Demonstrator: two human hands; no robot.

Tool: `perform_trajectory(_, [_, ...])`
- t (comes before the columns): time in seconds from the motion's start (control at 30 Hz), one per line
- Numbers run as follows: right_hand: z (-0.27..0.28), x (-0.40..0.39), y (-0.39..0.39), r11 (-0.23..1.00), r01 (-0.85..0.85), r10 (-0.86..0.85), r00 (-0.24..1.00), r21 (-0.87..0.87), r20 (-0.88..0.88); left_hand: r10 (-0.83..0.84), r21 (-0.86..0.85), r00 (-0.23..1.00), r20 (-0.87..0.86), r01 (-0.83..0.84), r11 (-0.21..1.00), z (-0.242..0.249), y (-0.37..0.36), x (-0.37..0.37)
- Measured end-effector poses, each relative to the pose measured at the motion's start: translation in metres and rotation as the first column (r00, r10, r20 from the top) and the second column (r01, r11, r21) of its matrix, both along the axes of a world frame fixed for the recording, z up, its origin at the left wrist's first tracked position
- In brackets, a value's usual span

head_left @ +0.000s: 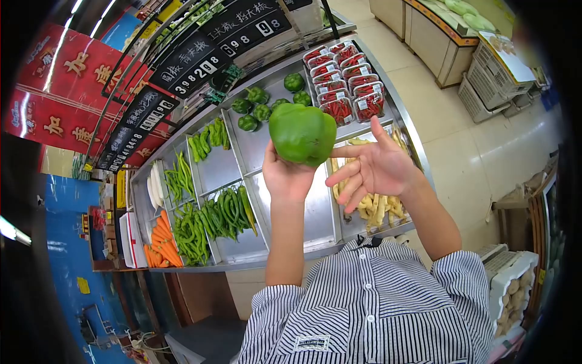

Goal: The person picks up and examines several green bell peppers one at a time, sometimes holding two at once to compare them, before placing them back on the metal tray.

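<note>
A large green bell pepper (pixel 301 133) rests in my left hand (pixel 287 177), held up over the metal display stand (pixel 291 212). My fingers cup it from below and behind, so they are mostly hidden. Close on its right, my right hand (pixel 379 167) has its palm turned up and fingers spread, one finger reaching toward the pepper's lower right side. Behind the held pepper, several more green bell peppers (pixel 262 112) lie in a far compartment. Yellowish ginger-like roots (pixel 379 209) lie in the compartment below my right hand.
Packs of red chilies (pixel 353 79) stand at the back right. Long green peppers (pixel 227 212), light green peppers (pixel 193 233) and carrots (pixel 163 242) fill compartments on the left. Black price boards (pixel 194 60) line the far edge. Plastic crates (pixel 491 76) stand on the floor at right.
</note>
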State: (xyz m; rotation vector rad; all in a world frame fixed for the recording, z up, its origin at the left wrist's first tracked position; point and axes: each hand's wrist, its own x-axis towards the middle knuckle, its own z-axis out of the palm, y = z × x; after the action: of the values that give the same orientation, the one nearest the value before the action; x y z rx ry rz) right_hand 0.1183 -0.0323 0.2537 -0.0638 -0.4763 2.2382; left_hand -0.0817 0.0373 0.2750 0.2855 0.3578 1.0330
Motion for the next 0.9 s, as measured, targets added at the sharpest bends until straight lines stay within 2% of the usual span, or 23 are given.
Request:
perform_trajectory(0.1, [-0.001,-0.002,0.001,1.0,0.011,-0.011,1.0,-0.012,-0.021,-0.016,-0.052,0.995,0.098,0.021,0.998,0.0,0.001,-0.002])
perform_trajectory(0.2, [-0.003,-0.002,0.002,1.0,0.01,-0.01,1.0,-0.01,-0.018,0.013,-0.082,0.996,0.091,-0.006,0.997,0.001,0.0,-0.002])
perform_trajectory(0.3, [0.003,-0.002,-0.001,0.992,0.123,-0.125,0.98,0.021,0.158,0.076,-0.091,0.997,0.025,-0.074,0.993,0.006,-0.004,-0.003])
perform_trajectory(0.33, [0.004,-0.004,-0.003,0.968,0.248,-0.25,0.934,0.041,0.254,0.116,-0.043,0.993,-0.028,-0.117,0.992,0.01,-0.007,-0.003])
perform_trajectory(0.4, [0.008,-0.011,-0.007,0.873,0.472,-0.474,0.765,0.121,0.435,0.202,0.058,0.972,-0.118,-0.197,0.979,0.025,-0.017,0.002])
perform_trajectory(0.53, [0.023,-0.024,-0.014,0.725,0.65,-0.689,0.687,0.226,0.233,0.316,0.276,0.916,-0.246,-0.246,0.929,0.044,-0.038,0.02])
perform_trajectory(0.63, [0.025,-0.031,-0.012,0.619,0.73,-0.782,0.536,0.291,0.32,0.354,0.449,0.883,-0.31,-0.192,0.873,0.038,-0.052,0.031])
perform_trajectory(0.67, [0.017,-0.032,-0.009,0.584,0.772,-0.808,0.524,0.252,0.27,0.345,0.48,0.885,-0.312,-0.167,0.861,0.039,-0.057,0.033])
perform_trajectory(0.77, [-0.004,-0.016,-0.006,0.703,0.692,-0.711,0.679,0.163,0.183,0.343,0.579,0.871,-0.352,-0.085,0.811,0.036,-0.064,0.034])
perform_trajectory(0.83, [-0.005,-0.014,-0.006,0.712,0.696,-0.7,0.693,0.095,0.175,0.342,0.626,0.852,-0.397,-0.021,0.78,0.034,-0.065,0.033])
perform_trajectory(0.9, [-0.005,-0.012,-0.007,0.721,0.691,-0.69,0.708,0.051,0.152,0.343,0.624,0.856,-0.387,-0.031,0.781,0.029,-0.064,0.031])
